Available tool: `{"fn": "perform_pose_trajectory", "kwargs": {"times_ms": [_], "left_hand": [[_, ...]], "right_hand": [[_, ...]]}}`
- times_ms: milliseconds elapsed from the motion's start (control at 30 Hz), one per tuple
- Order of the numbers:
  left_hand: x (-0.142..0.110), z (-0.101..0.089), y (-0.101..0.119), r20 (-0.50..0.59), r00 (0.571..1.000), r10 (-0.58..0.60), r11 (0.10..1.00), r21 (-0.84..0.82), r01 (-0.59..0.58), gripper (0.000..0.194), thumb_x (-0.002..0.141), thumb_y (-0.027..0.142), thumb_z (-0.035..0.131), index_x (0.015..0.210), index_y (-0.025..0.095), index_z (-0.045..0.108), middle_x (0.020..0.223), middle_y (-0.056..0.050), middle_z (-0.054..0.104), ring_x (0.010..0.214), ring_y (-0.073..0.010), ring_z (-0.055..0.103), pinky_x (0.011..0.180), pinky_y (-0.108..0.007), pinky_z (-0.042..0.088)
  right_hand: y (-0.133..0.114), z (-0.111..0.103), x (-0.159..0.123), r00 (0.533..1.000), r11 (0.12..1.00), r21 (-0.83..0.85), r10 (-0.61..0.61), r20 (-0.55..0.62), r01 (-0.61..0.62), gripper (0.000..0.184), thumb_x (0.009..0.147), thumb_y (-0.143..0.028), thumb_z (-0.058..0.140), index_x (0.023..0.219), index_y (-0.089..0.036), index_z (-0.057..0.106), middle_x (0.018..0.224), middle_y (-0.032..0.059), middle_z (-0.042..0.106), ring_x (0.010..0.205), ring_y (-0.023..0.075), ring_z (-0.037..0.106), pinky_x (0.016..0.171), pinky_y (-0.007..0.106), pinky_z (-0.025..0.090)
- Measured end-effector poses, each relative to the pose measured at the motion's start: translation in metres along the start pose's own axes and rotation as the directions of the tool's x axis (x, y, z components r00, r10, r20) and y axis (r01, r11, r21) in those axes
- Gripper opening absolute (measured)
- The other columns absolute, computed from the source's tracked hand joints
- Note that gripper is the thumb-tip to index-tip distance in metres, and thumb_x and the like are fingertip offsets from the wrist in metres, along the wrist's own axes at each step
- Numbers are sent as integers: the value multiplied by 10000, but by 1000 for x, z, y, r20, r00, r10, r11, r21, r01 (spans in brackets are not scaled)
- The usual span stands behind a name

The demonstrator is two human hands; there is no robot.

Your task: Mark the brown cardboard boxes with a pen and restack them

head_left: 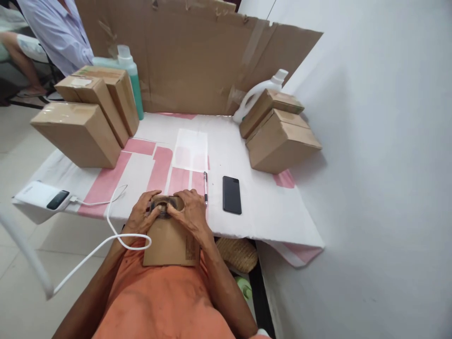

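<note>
At the table's near edge, both hands grip a dark, ring-shaped roll that looks like packing tape. My left hand curls around its left side, thumb on the ring. From the right, my right hand closes on it, the thumb reaching toward the middle. Below the roll, a brown cardboard box with small print at its lower right rests against my lap. Fingers partly cover the roll, so the tape's loose end cannot be made out.
Right of my hands lie a pen and a black phone; a paper sheet lies beyond. Cardboard boxes and bottles stand at both sides. A white cable loops near my left forearm from a power bank.
</note>
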State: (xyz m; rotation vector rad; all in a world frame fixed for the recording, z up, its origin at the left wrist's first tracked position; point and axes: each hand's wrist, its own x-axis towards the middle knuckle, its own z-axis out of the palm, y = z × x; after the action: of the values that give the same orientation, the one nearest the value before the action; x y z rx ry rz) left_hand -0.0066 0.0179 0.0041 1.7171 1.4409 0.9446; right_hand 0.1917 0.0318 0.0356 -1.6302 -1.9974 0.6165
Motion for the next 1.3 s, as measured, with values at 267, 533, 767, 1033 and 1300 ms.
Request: {"fn": "perform_pose_trajectory", "kwargs": {"times_ms": [267,533,767,1033,1300], "left_hand": [[8,5,3,-93,995,31,999,28,-28,313,955,485,659,1128,230,715,1124,-82,744,1058,-265,709,878,-391,614],[8,11,7,-74,997,-27,999,-21,26,310,944,492,659,1119,241,710,1144,-79,736,1079,-272,715,916,-409,612],[-13,14,2,73,994,-83,980,-175,95,1101,779,481,879,1667,200,291,1650,-228,461,1551,-388,478,1279,-581,405],[-14,19,-7,72,994,-77,965,-246,93,1085,739,414,930,1619,195,335,1647,-243,440,1539,-408,480,1291,-603,385],[-11,24,-10,64,995,-81,963,-254,95,1133,701,458,947,1620,188,341,1638,-233,418,1560,-415,437,1305,-594,359]], "right_hand": [[63,-36,-4,917,902,392,300,-263,-183,325,979,-525,649,1054,-232,769,1040,90,809,966,266,733,844,382,554],[108,-32,18,877,877,208,464,-129,-433,282,770,-269,811,592,-254,592,571,36,654,702,275,694,740,370,486],[84,-40,5,851,734,645,464,-245,-214,294,915,-528,661,879,-246,586,660,-5,705,550,190,675,547,296,511],[-5,-11,-28,974,603,798,191,-121,-19,220,958,-452,725,1007,-238,736,846,36,796,692,204,766,655,333,641],[-3,20,-25,977,688,726,153,-148,2,206,949,-414,728,1027,-236,798,979,39,835,844,214,799,795,343,665]]}}
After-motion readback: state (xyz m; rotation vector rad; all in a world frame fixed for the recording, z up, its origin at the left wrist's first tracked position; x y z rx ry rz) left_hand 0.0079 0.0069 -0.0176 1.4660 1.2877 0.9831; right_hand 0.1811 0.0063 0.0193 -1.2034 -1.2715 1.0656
